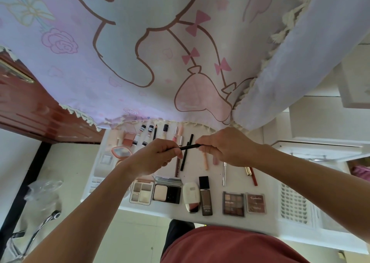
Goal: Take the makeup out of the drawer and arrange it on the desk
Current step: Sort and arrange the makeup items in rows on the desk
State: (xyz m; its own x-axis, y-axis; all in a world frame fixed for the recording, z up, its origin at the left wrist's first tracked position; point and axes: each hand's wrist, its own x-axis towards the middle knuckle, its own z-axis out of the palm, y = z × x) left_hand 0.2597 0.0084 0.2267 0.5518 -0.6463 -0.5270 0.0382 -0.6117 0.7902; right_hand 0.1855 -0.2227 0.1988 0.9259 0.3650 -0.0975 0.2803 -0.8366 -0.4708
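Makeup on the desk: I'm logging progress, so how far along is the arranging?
Mostly done: palettes and bottles line the near edge of the desk, and tubes and pencils lie behind. In hand: left hand and right hand both grip a black pencil above them. Left: setting it down. Whether the drawer holds more does not show.

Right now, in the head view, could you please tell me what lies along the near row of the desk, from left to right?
Pale four-pan palette → black powder compact → white tube → dark foundation bottle → brown eyeshadow palette → reddish palette → white slotted basket.
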